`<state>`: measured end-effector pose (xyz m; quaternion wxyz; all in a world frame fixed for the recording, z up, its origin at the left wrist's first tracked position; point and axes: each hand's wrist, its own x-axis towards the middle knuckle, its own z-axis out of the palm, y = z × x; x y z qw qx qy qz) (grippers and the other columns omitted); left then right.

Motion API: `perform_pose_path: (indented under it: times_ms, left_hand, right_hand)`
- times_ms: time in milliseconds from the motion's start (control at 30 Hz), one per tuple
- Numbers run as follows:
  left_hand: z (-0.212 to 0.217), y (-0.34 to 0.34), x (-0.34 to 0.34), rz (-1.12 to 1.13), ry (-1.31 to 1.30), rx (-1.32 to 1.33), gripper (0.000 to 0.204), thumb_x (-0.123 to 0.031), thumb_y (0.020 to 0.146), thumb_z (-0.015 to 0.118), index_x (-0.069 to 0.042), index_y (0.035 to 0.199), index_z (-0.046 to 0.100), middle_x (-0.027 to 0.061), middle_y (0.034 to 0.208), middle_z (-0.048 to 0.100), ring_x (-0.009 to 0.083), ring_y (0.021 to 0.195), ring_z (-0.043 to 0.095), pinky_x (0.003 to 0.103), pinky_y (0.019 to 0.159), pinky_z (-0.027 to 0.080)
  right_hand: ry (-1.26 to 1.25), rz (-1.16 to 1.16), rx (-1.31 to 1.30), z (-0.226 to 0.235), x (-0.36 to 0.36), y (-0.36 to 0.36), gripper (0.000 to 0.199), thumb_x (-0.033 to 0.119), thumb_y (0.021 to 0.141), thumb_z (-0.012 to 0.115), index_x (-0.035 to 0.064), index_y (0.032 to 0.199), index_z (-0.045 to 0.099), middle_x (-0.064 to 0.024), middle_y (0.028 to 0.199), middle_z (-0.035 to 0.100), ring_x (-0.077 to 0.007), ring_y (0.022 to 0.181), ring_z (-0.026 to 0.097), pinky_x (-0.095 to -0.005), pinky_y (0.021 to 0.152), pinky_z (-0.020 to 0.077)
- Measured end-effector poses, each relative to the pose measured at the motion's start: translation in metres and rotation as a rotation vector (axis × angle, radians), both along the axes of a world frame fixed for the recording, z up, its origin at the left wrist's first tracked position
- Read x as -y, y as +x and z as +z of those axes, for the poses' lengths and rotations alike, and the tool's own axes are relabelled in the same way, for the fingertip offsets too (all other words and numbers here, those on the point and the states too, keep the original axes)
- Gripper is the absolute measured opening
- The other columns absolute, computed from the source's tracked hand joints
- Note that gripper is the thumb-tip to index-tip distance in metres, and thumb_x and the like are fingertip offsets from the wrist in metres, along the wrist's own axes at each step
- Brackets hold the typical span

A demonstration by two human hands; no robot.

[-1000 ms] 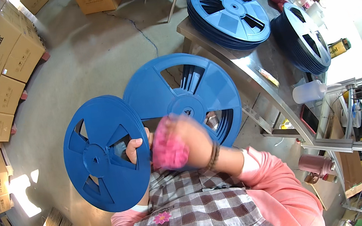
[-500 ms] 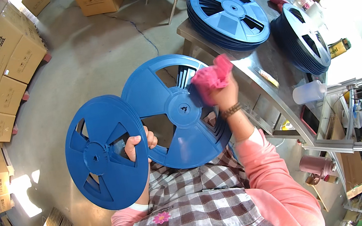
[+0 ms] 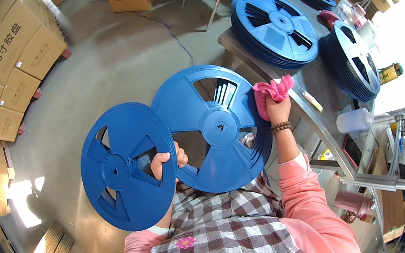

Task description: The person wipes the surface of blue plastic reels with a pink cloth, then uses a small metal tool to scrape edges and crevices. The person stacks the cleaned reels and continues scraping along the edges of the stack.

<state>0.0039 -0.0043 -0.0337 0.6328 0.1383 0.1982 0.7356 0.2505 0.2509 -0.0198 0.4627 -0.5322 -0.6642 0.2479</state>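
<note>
My left hand (image 3: 165,164) grips a large blue plastic reel (image 3: 127,165) through one of its openings, holding it upright at my left. A second blue reel (image 3: 213,127) stands tilted in front of my lap, partly behind the first one. My right hand (image 3: 277,110) clutches a pink cloth (image 3: 271,91) and presses it against the right rim of that second reel. A bead bracelet sits on my right wrist.
A metal table (image 3: 312,89) on the right carries a flat stack of blue reels (image 3: 274,27), more reels standing on edge (image 3: 355,62), and a white bottle (image 3: 354,119). Cardboard boxes (image 3: 5,67) are stacked at the left on the concrete floor (image 3: 114,61).
My right hand with the pink cloth swept from the reel's lower middle up to its top and now rests at the right rim. The left hand and its reel stayed put.
</note>
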Motion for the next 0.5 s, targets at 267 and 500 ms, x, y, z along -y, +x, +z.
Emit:
perform_pose_path:
  times_ms: [267, 500]
  left_hand:
    - [-0.001, -0.007, 0.008, 0.008, 0.064, 0.041, 0.033, -0.031, 0.074, 0.060, -0.003, 0.088, 0.048, 0.0053, 0.074, 0.039, 0.0145, 0.063, 0.042, 0.029, 0.061, 0.039]
    - [-0.014, -0.018, 0.004, -0.187, 0.178, -0.001, 0.034, -0.029, 0.076, 0.058, -0.001, 0.093, 0.049, 0.0047, 0.071, 0.041, 0.0153, 0.062, 0.043, 0.031, 0.055, 0.039]
  right_hand:
    - [0.354, 1.225, 0.260, 0.053, 0.090, -0.098, 0.033, 0.023, 0.070, 0.073, 0.0122, 0.100, 0.064, -0.0091, 0.110, 0.066, -0.0301, 0.113, 0.061, -0.0408, 0.100, 0.0461]
    - [-0.078, 0.286, 0.126, 0.019, -0.041, -0.145, 0.039, 0.021, 0.084, 0.068, 0.0085, 0.120, 0.060, -0.0165, 0.098, 0.071, -0.0355, 0.094, 0.069, -0.0402, 0.079, 0.0544]
